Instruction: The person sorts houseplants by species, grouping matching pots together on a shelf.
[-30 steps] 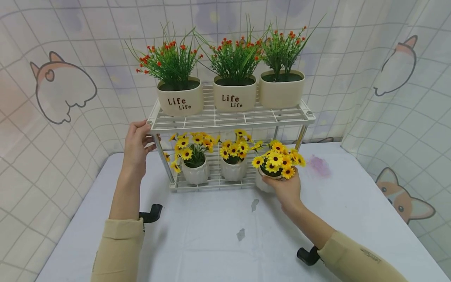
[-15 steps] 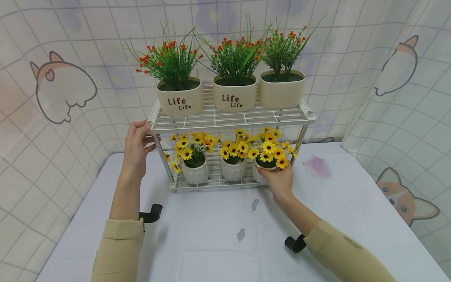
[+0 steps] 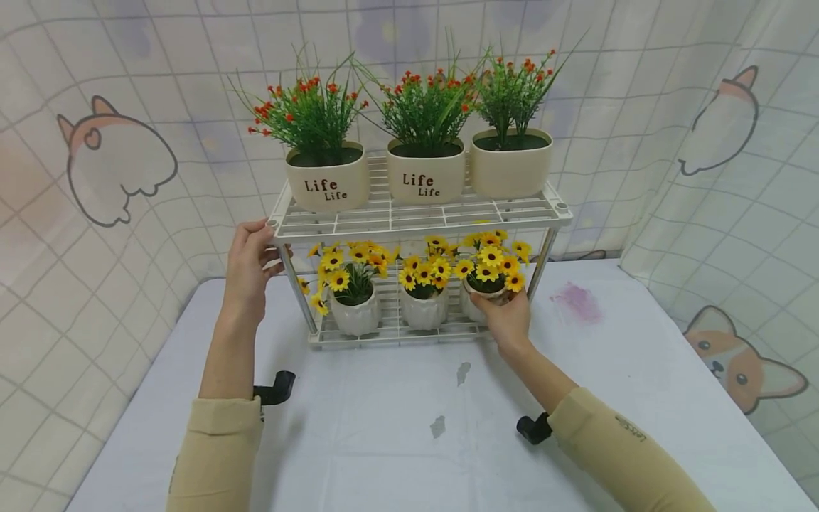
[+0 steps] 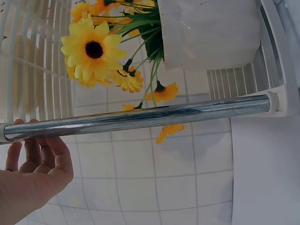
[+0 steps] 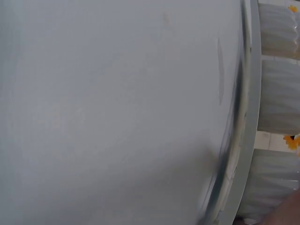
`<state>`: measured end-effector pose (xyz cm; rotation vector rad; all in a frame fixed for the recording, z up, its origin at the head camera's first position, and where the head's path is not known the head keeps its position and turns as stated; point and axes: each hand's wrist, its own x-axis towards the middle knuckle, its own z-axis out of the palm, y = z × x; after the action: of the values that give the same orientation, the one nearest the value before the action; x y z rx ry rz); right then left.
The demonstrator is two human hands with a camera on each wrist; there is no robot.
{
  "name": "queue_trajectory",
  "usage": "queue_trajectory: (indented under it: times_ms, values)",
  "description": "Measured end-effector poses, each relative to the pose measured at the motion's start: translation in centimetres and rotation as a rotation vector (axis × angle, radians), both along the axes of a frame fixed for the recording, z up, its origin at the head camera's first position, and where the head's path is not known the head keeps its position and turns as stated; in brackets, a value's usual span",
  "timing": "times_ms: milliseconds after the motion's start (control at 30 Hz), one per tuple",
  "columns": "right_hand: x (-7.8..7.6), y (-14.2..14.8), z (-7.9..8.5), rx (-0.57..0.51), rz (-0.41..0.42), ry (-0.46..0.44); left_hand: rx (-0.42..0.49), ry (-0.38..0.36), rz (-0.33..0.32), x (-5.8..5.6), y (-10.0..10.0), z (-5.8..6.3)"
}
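A white two-tier wire rack (image 3: 409,230) stands on the table. My left hand (image 3: 248,267) grips its upper left front corner; in the left wrist view, the fingers (image 4: 58,157) curl by the top of the metal post (image 4: 140,121). On the right of the lower shelf, my right hand (image 3: 512,323) holds a white flowerpot (image 3: 471,307) with yellow daisy-like flowers (image 3: 490,257), thumb in front near the rim. Two matching flowerpots, one at the left (image 3: 355,314) and one in the middle (image 3: 424,310), stand beside it. The right wrist view shows only a sliver of the hand (image 5: 287,211).
Three cream oval planters with red-flowered greenery, one left (image 3: 329,186), one middle (image 3: 425,174), one right (image 3: 512,169), occupy the upper shelf. A white cloth covers the table (image 3: 384,441). Behind and at both sides hangs a checked curtain (image 3: 211,43) with cartoon dogs.
My right hand has carried the right flowerpot left and back, from the rack's front right edge onto the lower shelf beside the middle one. The left hand keeps its place on the rack.
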<state>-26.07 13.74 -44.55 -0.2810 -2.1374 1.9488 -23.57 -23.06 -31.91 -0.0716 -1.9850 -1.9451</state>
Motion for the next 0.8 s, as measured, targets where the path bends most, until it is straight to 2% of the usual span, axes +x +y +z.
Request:
queue_trajectory:
  times_ms: [233, 467, 633, 800]
  values:
    - [0.6, 0.9, -0.6, 0.086, 0.075, -0.028, 0.008, 0.007, 0.002, 0.0, -0.2, -0.1]
    - [3.1, 2.6, 0.1, 0.138, 0.206, -0.093, 0.024, 0.015, -0.001, 0.1, -0.4, -0.5]
    - [5.2, 4.7, 1.0, 0.205, 0.311, -0.046, 0.005, 0.003, 0.006, 0.6, -0.9, -1.0]
    - [6.2, 8.1, 1.5, 0.388, 0.372, 0.035, -0.050, -0.022, 0.014, 1.2, -1.9, -2.4]
